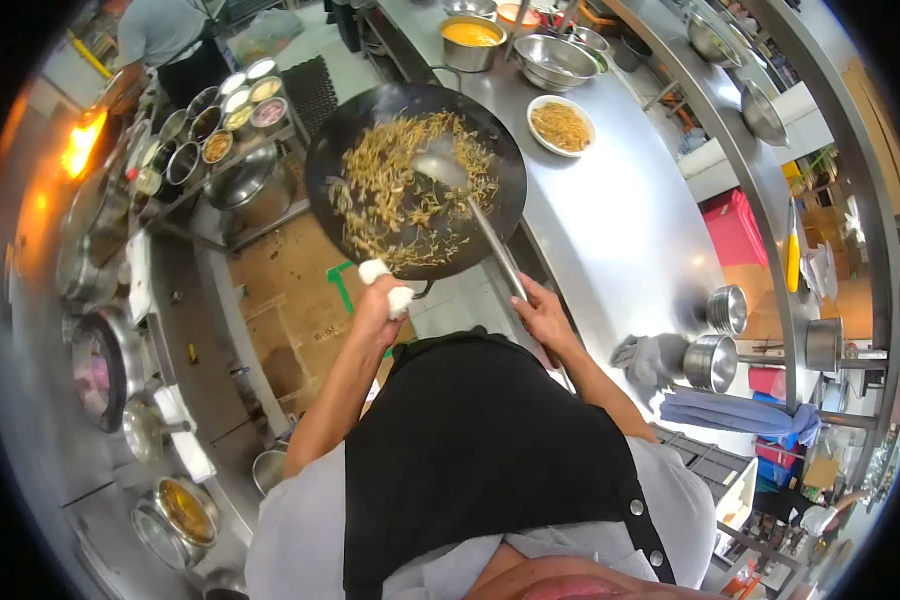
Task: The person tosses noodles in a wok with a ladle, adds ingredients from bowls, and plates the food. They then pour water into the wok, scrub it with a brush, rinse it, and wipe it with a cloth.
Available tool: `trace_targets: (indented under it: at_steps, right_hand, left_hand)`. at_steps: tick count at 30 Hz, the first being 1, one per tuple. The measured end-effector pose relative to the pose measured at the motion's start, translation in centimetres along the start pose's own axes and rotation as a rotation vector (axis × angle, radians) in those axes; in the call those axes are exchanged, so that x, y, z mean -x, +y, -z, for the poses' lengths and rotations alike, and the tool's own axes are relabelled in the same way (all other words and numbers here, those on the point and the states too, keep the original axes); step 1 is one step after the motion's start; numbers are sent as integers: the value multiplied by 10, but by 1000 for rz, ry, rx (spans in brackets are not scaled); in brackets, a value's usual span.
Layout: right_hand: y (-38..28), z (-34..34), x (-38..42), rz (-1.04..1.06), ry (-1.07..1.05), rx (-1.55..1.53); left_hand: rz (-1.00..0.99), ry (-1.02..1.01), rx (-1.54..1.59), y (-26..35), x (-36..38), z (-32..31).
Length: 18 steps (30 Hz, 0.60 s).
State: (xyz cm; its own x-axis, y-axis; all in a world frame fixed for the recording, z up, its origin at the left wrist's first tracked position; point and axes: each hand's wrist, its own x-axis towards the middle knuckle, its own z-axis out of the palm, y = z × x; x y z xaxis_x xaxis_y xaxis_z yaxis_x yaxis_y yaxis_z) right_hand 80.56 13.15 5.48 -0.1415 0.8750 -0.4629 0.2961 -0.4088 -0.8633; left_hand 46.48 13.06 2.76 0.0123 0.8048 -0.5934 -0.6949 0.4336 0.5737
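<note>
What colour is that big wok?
The wok is black; it shows best in the head view.

from my remote seat, head view: i see the left hand (pixel 375 312) pressing a white cloth (pixel 374 271) to the near rim of a black wok (pixel 510 160). right hand (pixel 543 312) wrapped round a long-handled ladle (pixel 440 170), its bowl among browned, noodle-like strands (pixel 390 150) (in or just over them, i can't tell). on the steel counter (pixel 620 220): a white bowl (pixel 565 152) of similar strands, nearer than a pot (pixel 469 57) of yellow liquid. upper left, a person in grey (pixel 165 35).
</note>
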Motion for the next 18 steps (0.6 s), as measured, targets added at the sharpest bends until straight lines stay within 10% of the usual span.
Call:
trace_targets:
  at_steps: [9, 12, 13, 18]
  right_hand:
    - [-155, -99, -115, 324, 174, 132]
    - [-123, -144, -104, 549, 39, 191]
    - [-77, -159, -106, 921, 129, 277]
    - [8, -48, -15, 566, -120, 709]
  left_hand:
    - [-311, 124, -451, 108, 10, 13]
    - [-322, 140, -542, 137, -3, 25]
    - [-312, 115, -550, 146, -4, 31]
    - [-264, 119, -343, 165, 5, 64]
